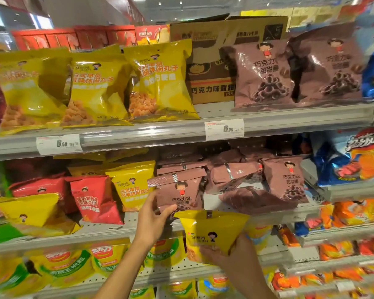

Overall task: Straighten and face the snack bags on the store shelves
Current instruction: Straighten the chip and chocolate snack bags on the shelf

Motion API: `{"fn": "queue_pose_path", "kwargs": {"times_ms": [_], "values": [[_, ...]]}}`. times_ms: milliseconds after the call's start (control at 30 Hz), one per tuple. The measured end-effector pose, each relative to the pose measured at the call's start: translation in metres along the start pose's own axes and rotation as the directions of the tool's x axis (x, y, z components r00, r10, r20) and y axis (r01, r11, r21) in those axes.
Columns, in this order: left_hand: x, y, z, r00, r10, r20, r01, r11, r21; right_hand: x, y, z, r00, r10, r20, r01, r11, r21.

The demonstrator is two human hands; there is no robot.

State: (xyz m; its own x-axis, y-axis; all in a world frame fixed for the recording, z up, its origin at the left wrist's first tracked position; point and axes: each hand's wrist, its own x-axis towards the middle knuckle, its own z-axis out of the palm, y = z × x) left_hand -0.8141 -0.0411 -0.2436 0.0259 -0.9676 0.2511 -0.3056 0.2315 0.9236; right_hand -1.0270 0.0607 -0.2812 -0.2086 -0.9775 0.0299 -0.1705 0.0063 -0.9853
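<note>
Snack bags fill the shelves [181, 128] from edge to edge, and up on the top tier three yellow bags [95, 87] stand in a row, leaning into one another. Beside them sits a brown carton [212, 72], then two brown bags [294, 72] standing upright and facing out. Far right, blue bags [354, 156] are stacked down the side.

Down to the middle tier, where the action is: a messy heap of brown bags [242, 182] lies flat and overlapping at the centre, with one more brown bag [286, 180] standing upright at the heap's right. To the left stand a yellow bag [132, 186] and a red bag [93, 199], both facing out, and further left a tipped yellow bag [35, 212] lies on its side (its top pointing left).

Below that, green-and-yellow bags [69, 266] line the lower tier, blurred.

Now the hands. The left hand [153, 221] reaches up to the shelf edge and grips the front brown bag [178, 195] at its lower left corner, thumb across the face, fingers curled behind. That bag stands upright at the front of the heap. The right hand [227, 253] holds a loose yellow bag [212, 229] from beneath, fingers wrapped around its bottom; it sits in the air just in front of the shelf lip, its top edge overlapping the brown bag's lower right.

Two price tags [224, 129] are clipped to the upper rail, reading 6.50 and 6.90.
</note>
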Motion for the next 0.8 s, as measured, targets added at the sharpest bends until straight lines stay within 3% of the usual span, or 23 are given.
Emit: {"fn": "queue_pose_path", "kwargs": {"times_ms": [267,567,800], "values": [[0.001,0.011,0.038,0.994,0.007,0.112,-0.016,0.997,0.076,-0.01,0.005,-0.015,0.997,0.046,0.068,-0.044,0.999,-0.02],[-0.005,0.005,0.028,0.974,-0.03,0.224,-0.048,0.942,0.332,-0.007,0.008,-0.003,0.993,0.018,0.121,-0.019,1.0,0.008],[-0.031,-0.018,-0.029,0.971,0.187,0.149,-0.238,0.812,0.533,-0.003,-0.007,0.037,0.995,-0.029,0.098,0.031,0.999,-0.014]]}}
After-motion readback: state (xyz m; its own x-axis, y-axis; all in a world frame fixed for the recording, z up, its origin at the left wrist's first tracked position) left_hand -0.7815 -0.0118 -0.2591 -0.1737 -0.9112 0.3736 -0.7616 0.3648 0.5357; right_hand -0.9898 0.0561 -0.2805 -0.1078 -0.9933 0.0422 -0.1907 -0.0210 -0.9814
